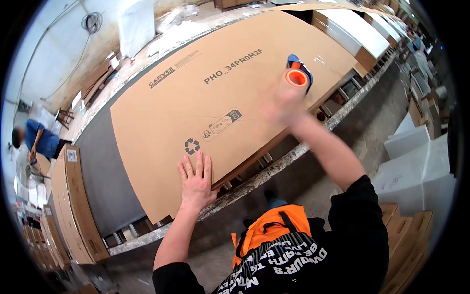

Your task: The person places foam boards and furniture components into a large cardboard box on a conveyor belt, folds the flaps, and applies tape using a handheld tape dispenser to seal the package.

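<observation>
1. Setting: a workshop with a concrete floor; a long bench [274, 169] with a rough grey edge runs diagonally from lower left to upper right.
2. Right hand [283, 105]: blurred, its grip closed on a tape dispenser [297, 73] with an orange core, held over the far right part of the carton's top face.
3. Left hand [197, 179]: open, fingers spread, palm pressed flat on the near edge of the flat cardboard carton [215, 93].
4. Carton position: lies flat on the bench, long axis along the bench, lower left to upper right. It lies directly beneath both hands.
5. Key relation: the dispenser sits toward the carton's right end; the left hand is nearer its lower-left corner.
6. Surroundings: stacked cartons [73, 206] at left, white blocks [416, 171] at right, another person [39, 139] at far left.
</observation>
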### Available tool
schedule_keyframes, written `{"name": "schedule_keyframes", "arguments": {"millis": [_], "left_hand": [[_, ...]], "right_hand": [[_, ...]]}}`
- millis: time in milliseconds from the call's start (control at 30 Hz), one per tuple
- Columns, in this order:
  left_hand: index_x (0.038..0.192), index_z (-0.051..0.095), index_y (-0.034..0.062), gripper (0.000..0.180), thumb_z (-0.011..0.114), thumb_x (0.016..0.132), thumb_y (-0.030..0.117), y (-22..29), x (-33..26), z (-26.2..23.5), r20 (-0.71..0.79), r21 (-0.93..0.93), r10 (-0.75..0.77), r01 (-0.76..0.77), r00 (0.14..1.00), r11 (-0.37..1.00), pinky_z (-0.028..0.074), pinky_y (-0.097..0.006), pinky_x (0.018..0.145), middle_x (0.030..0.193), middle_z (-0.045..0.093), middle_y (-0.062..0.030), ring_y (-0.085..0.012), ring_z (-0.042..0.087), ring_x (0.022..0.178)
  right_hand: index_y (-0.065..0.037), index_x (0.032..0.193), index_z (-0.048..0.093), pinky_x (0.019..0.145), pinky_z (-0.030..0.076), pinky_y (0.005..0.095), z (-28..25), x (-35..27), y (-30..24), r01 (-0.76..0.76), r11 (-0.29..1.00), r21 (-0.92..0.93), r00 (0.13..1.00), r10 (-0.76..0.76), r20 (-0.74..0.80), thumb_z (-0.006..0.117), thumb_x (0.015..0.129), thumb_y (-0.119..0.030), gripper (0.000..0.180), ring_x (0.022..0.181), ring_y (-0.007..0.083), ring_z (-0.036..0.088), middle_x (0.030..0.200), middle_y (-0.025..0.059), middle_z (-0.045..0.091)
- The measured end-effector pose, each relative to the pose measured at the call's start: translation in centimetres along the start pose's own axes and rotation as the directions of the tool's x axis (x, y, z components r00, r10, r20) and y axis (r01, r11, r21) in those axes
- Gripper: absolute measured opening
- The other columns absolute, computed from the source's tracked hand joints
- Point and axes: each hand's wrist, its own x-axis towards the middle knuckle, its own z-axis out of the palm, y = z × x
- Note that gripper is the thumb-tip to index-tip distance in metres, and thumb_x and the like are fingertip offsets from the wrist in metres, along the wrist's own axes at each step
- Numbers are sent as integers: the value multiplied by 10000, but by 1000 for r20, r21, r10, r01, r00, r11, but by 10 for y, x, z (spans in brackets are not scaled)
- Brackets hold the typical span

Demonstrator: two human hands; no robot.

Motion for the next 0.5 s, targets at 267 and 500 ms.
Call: {"name": "schedule_keyframes", "arguments": {"millis": [267,500], "left_hand": [[1456,351,36,1069,831,543,320,-10,-16,8,-90,-56,14,-19,996,998,175,-660,1119,1544,285,-166,-518,213,1396],[1452,368,54,995,788,573,257,-17,-19,16,-171,-114,1,-20,985,993,192,-679,1107,1526,332,-148,-513,268,1378]], "right_hand": [[21,1097,631,796,516,347,-8,-6,191,-889,393,-235,160,748,644,640,602,-69,503,877,234,635,986,120,638],[-14,1340,486,749,511,295,-23,10,62,-956,117,268,282,614,737,575,655,22,692,817,172,614,1003,70,623]]}}
